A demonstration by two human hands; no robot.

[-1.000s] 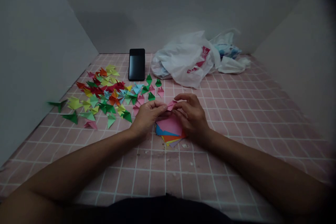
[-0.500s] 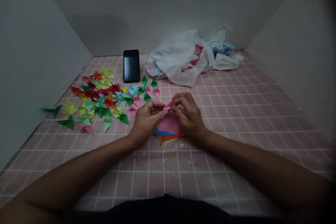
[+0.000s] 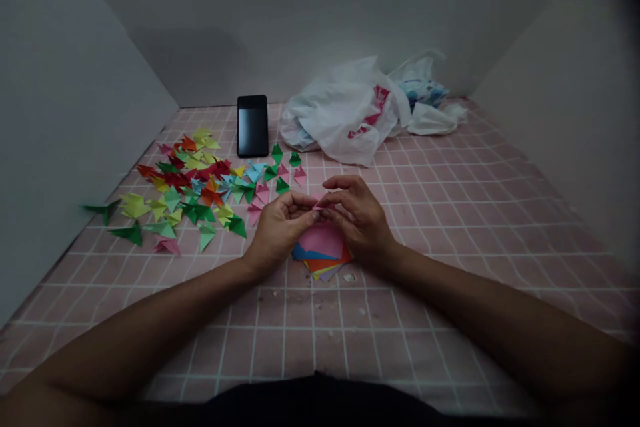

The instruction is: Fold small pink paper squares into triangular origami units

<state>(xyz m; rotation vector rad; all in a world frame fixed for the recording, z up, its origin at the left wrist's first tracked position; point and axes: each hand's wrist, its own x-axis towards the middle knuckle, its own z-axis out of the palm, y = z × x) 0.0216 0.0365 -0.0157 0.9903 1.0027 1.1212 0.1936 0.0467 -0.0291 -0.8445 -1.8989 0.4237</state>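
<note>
Between my two hands is a small folded piece of pink paper (image 3: 319, 203), mostly covered by fingers. My left hand (image 3: 283, 230) pinches it between thumb and fingers. From the other side, my right hand (image 3: 357, 221) has its thumb and index finger closed on the paper, with another finger raised above. Directly beneath the hands lies a stack of coloured paper sheets (image 3: 323, 242), pink on top, with blue, orange, yellow and lilac edges fanned out below. To the left spread many small folded paper pieces (image 3: 200, 213) in green, yellow, red, blue and pink.
A black phone (image 3: 253, 127) lies at the back, left of a crumpled white plastic bag (image 3: 345, 110). Right of that bag sits a blue-and-white packet (image 3: 425, 92). Pale walls enclose the pink checked cloth (image 3: 475, 213). Small scraps (image 3: 349, 277) lie near the stack.
My right hand's fingers have shifted left over the pink paper and spread a little, covering more of it. My left hand keeps its pinch. The whole view has moved very slightly.
</note>
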